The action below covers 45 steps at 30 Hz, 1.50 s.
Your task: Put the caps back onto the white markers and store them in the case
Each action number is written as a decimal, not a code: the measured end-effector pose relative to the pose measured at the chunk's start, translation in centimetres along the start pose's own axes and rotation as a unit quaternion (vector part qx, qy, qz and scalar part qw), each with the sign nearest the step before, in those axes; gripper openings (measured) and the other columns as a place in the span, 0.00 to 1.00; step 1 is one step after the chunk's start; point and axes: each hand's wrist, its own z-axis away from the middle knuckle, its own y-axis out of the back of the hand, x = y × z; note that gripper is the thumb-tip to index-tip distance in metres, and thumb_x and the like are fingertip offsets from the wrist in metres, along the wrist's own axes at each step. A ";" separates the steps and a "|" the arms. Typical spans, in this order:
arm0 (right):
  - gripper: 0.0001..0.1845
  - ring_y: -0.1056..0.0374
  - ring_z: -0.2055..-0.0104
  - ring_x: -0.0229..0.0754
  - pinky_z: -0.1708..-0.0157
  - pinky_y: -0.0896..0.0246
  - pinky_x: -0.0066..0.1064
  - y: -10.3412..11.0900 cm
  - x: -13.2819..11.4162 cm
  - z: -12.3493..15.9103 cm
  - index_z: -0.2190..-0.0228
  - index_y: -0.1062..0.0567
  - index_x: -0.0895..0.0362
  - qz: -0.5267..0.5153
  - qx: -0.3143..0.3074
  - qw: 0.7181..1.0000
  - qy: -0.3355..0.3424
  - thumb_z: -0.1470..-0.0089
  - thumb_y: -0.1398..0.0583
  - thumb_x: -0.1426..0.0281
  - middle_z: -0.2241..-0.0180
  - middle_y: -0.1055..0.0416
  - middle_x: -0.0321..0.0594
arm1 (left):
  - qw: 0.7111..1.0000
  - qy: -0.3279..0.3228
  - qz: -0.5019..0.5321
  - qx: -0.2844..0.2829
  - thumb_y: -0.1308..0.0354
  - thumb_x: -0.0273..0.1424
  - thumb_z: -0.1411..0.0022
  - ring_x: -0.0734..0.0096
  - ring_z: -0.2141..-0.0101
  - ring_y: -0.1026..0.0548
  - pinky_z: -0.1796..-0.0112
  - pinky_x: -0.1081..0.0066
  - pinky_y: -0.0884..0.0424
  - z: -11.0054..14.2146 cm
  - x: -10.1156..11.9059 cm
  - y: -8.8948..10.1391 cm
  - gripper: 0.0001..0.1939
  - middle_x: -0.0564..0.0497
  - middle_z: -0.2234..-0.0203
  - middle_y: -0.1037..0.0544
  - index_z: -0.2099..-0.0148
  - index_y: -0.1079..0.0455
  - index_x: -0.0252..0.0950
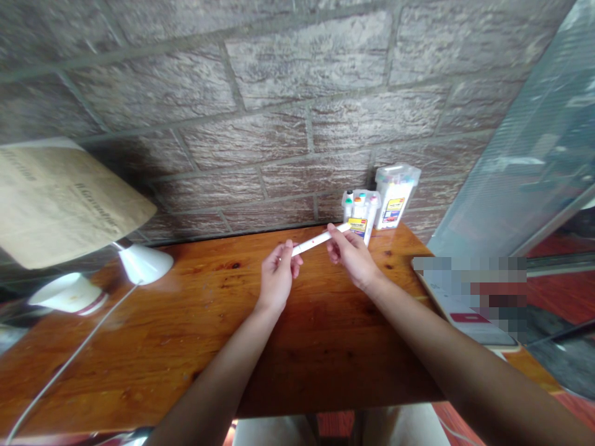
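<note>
A white marker is held level between both hands, above the wooden table. My left hand pinches its left end with thumb and fingers. Its right part is gripped by my right hand. Just behind the right hand stands an open clear plastic case with several markers upright in it, their caps green, orange, blue and pink. To its right is a second, taller marker case with a clear lid on and a yellow label.
On the left stand a lamp with a paper shade and white base, its cord crossing the wooden table, and a white cup. A tablet-like device lies at the right edge. A brick wall rises behind.
</note>
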 end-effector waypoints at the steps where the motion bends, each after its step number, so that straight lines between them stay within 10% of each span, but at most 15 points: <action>1: 0.27 0.47 0.84 0.31 0.82 0.55 0.28 0.0 0.0 0.0 0.81 0.33 0.55 -0.002 0.001 1.000 0.000 0.53 0.36 0.45 0.85 0.40 0.30 | 1.000 0.002 0.000 -0.004 0.39 0.48 0.40 0.83 0.84 0.39 0.80 0.77 0.45 0.0 0.0 0.0 0.21 0.56 0.80 0.30 0.65 0.28 0.32; 33: 0.24 0.46 0.80 0.33 0.79 0.52 0.28 -0.2 0.6 0.5 0.76 0.33 0.55 0.102 -0.064 0.991 0.051 0.50 0.36 0.48 0.83 0.39 0.29 | 0.975 0.023 -0.143 -0.171 0.40 0.49 0.40 0.78 0.80 0.33 0.78 0.77 0.40 1.4 0.3 -0.4 0.20 0.53 0.79 0.25 0.65 0.27 0.35; 45: 0.24 0.39 0.76 0.37 0.74 0.47 0.30 0.1 1.0 0.9 0.77 0.29 0.56 0.287 -0.062 0.943 0.158 0.39 0.46 0.51 0.80 0.33 0.34 | 0.965 -0.032 -0.176 -0.192 0.39 0.38 0.39 0.72 0.73 0.24 0.70 0.75 0.31 1.5 -0.8 0.0 0.10 0.51 0.75 0.22 0.64 0.30 0.35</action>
